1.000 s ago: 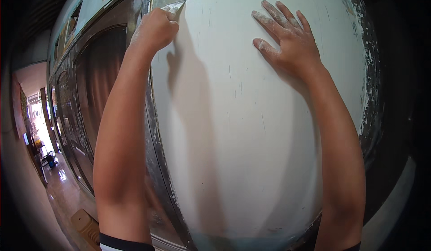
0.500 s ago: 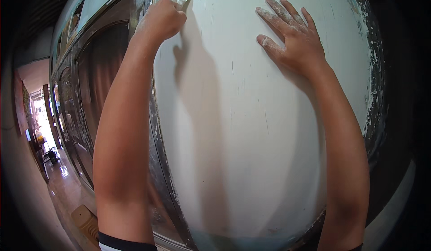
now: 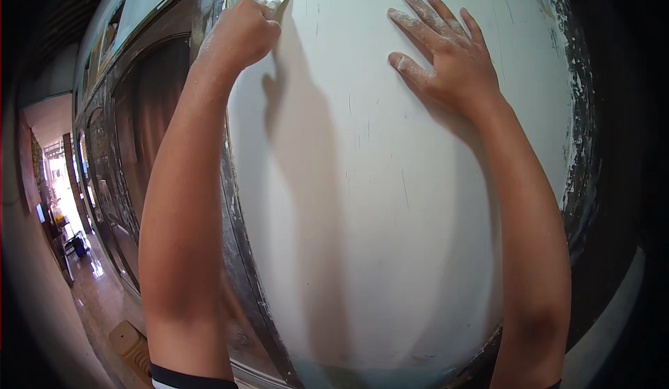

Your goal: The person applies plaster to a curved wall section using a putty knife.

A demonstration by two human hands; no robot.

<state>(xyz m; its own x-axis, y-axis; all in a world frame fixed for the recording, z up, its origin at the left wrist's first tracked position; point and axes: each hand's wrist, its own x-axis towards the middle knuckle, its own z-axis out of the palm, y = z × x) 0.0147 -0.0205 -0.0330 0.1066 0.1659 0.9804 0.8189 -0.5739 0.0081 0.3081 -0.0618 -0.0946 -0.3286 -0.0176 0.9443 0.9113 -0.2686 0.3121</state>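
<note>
Against a white plastered panel (image 3: 390, 201) that fills the middle of the head view, both of the person's bare arms reach upward from the lower edge. High on the panel's left side, the left hand (image 3: 240, 34) is closed in a fist around a small flat tool (image 3: 277, 0), likely a scraper or sanding piece, whose pale edge shows just above the knuckles and touches the surface near the top corner. To the right, the right hand (image 3: 446, 58) lies open and flat on the plaster, fingers (image 3: 421, 20) spread and dusted with white powder, palm pressed to the wall and holding nothing. A dark metal frame (image 3: 240, 277) runs down the panel's left edge, and a rough, paint-flecked dark border (image 3: 582, 131) edges its right side. Far left, a corridor with a shiny floor (image 3: 97, 291) recedes toward bright daylight, lined by dark wooden doors (image 3: 150, 124).
</note>
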